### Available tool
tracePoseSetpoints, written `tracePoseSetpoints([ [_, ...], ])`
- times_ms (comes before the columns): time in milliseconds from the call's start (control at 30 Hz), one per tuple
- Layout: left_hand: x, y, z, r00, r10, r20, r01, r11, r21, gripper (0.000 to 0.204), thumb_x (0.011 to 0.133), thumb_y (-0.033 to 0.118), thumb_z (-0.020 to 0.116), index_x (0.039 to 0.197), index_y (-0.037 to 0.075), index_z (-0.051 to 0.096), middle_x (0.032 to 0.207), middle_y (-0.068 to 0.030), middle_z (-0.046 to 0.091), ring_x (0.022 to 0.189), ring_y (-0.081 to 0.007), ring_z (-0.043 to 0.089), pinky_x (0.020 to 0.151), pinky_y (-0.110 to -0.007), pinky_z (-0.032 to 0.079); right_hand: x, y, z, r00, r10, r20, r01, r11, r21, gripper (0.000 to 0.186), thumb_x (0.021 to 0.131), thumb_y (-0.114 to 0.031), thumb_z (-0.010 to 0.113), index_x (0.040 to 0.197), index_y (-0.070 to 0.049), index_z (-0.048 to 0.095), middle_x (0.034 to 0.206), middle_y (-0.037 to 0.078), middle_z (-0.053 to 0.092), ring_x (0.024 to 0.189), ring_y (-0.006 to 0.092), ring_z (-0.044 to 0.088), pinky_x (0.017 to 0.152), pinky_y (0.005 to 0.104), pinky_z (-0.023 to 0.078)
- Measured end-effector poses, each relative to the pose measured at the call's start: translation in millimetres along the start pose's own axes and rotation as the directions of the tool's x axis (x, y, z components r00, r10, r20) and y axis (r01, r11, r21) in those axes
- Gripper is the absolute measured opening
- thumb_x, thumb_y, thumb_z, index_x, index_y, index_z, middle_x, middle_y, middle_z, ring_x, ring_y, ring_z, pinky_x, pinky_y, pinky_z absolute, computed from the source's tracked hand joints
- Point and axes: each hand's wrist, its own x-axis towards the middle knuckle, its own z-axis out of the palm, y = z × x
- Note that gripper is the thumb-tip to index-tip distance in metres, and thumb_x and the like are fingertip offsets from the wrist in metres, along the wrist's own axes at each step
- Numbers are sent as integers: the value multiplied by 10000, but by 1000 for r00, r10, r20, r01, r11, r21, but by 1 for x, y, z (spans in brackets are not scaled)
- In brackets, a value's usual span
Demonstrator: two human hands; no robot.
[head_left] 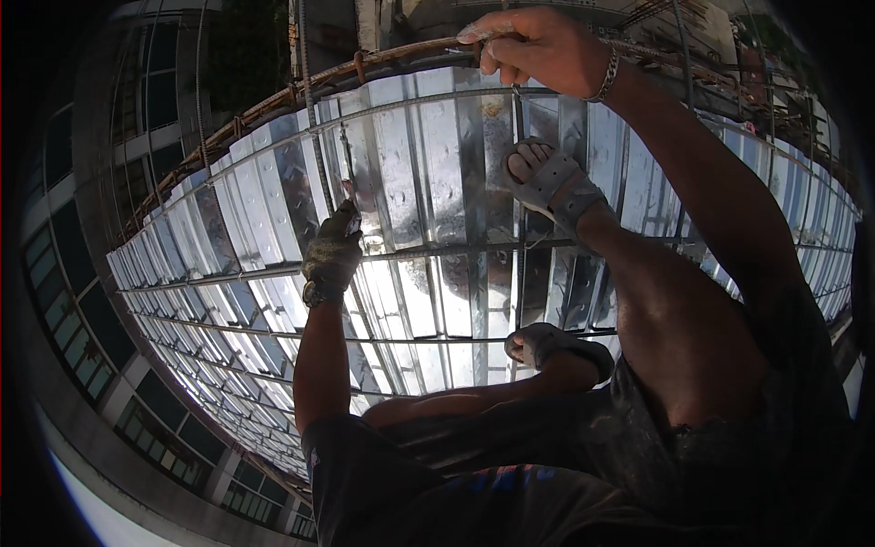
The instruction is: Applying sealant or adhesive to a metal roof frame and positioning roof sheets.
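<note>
My left hand (332, 255), in a dark work glove, is closed around a thin metal tool (347, 190) that points away from me; its exact kind is hard to make out. It is over the shiny corrugated metal decking (401, 173), close to an upright ribbed steel bar (314, 137). At the far edge my bare right hand (547, 50), with a chain bracelet (606, 77) on the wrist, reaches to the rusty rebar (401, 53). Its fingers are bent together there; whatever they grip is hidden.
A grid of steel bars (428, 250) lies across the decking. My feet, in grey sandals (556, 187), stand among these bars. Several upright bars (202, 109) rise along the far edge. Beyond the left edge is a building with windows (68, 237).
</note>
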Motion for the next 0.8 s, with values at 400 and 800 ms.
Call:
tracePoseSetpoints([
  [400,-7,-14,7,998,66,14,-66,995,77,460,799,170,551,1250,200,468,1105,-123,568,1009,-310,548,826,-390,456,14,14,6,990,119,75,-141,848,511,238,811,-70,573,1041,-23,608,817,29,601,734,105,533,655,239,442],
  [800,-28,6,-6,986,-48,161,16,981,194,436,820,195,558,1246,178,469,1150,-120,551,1003,-310,556,803,-387,476,20,20,6,883,-468,-26,413,751,515,316,780,-119,634,1092,-77,610,929,81,626,820,126,563,730,244,451],
])
